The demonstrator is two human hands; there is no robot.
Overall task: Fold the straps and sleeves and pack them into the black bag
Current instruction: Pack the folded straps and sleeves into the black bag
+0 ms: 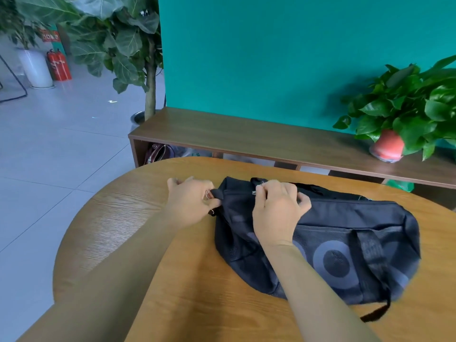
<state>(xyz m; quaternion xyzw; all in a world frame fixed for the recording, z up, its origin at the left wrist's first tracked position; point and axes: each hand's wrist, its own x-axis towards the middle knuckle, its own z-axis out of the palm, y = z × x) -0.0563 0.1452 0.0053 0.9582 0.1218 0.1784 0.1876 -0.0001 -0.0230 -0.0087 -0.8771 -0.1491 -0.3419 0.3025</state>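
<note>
1. The black bag lies flat on the round wooden table, toward 3 o'clock from the table's middle, its long side running from 9 to 4 o'clock.
2. The left hand sits at the bag's 9 o'clock end; its thumb and forefinger pinch a small black tab with a metal ring.
3. The right hand rests on the bag's top edge, fingers curled and pressed together, the fingertips pinching at the zip pull.
4. A carry handle trails off the bag toward 5 o'clock.
5. Behind the table, at 12 o'clock, stands a low wooden bench against a green wall.
6. A potted plant stands on the bench at 2 o'clock.
</note>
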